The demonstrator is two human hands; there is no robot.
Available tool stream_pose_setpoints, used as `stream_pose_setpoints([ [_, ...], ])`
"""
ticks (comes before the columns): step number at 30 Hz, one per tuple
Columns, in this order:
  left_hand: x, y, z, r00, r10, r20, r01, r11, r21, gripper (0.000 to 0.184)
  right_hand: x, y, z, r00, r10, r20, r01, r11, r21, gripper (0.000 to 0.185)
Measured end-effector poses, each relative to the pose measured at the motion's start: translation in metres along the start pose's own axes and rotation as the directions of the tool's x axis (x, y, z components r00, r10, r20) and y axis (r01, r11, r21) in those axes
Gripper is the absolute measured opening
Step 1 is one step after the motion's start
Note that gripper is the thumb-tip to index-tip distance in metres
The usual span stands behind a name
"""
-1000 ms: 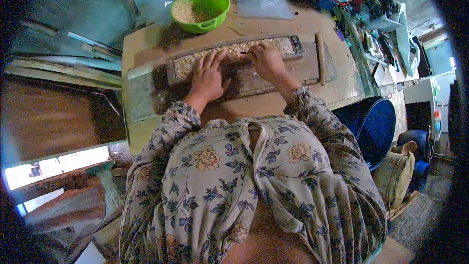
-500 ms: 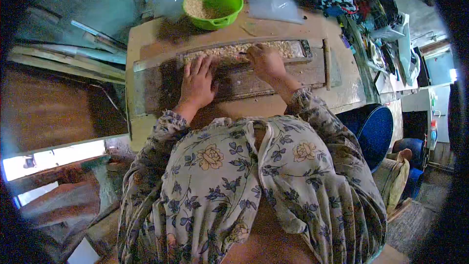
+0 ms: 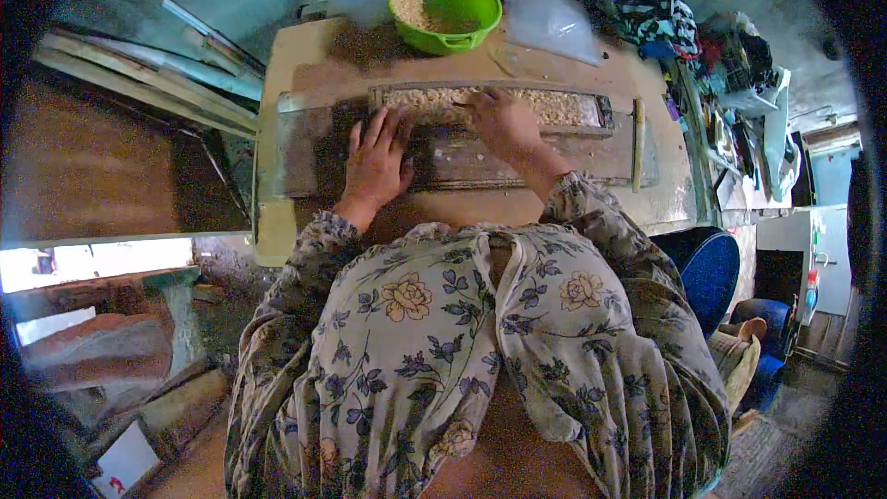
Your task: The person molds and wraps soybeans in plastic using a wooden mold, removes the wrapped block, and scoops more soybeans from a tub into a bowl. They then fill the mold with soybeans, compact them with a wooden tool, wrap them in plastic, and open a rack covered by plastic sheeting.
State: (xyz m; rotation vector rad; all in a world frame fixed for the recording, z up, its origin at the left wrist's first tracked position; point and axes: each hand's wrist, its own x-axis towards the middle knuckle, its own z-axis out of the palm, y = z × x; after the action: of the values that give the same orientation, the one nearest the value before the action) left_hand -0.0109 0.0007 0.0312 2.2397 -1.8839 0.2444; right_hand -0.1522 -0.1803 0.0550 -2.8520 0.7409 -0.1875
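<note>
A long, narrow wooden tray [image 3: 577, 131] lies across a worn wooden board [image 3: 462, 171], filled with pale, crumbly bits [image 3: 554, 109] like puffed grain or chopped nuts. My left hand [image 3: 377, 162] rests with fingers spread at the tray's near side by its left end. Over the middle of the filling, my right hand [image 3: 504, 125] is closed, its fingertips low among the bits. A short, thin dark thing [image 3: 459, 105] sticks out leftward from its fingers; its kind is too small to make out.
Beyond the tray stands a green plastic bowl [image 3: 453, 41] partly filled with similar pale bits. A clear plastic bag [image 3: 554, 23] lies to its right. A wooden stick [image 3: 637, 143] borders the board's right side. Blue barrels [image 3: 710, 277] stand at right, planks [image 3: 139, 83] at left.
The view has shifted, so the bench sits further right in it. Relative to the tray, my right hand has moved left along the filling, and my left hand slightly left.
</note>
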Motion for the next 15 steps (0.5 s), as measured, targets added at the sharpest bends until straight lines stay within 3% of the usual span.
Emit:
stream_pose_setpoints([
  [2,-0.004,-0.003,0.006,1.000,-0.007,0.007,0.007,1.000,0.010,0.057,0.003,-0.002,0.004,0.999,-0.048,0.026,0.049,0.999,-0.017,0.019],
  [4,-0.005,0.000,0.008,1.000,-0.014,-0.024,0.014,1.000,0.018,0.054,-0.004,-0.033,-0.040,0.994,0.083,0.065,-0.087,0.994,0.061,0.020],
  [7,-0.004,0.000,0.006,1.000,-0.025,-0.007,0.025,0.999,0.025,0.052,0.006,-0.018,-0.002,0.977,0.195,0.081,-0.204,0.972,0.118,0.022],
  [10,-0.003,0.002,0.007,0.998,-0.041,-0.043,0.041,0.999,-0.015,0.054,0.003,-0.016,-0.006,0.993,0.065,0.097,-0.069,0.997,0.039,0.021],
  [15,-0.004,0.006,0.006,0.999,-0.045,-0.020,0.044,0.998,-0.039,0.059,0.006,-0.017,-0.001,0.999,0.038,0.022,-0.041,0.994,0.106,0.018],
])
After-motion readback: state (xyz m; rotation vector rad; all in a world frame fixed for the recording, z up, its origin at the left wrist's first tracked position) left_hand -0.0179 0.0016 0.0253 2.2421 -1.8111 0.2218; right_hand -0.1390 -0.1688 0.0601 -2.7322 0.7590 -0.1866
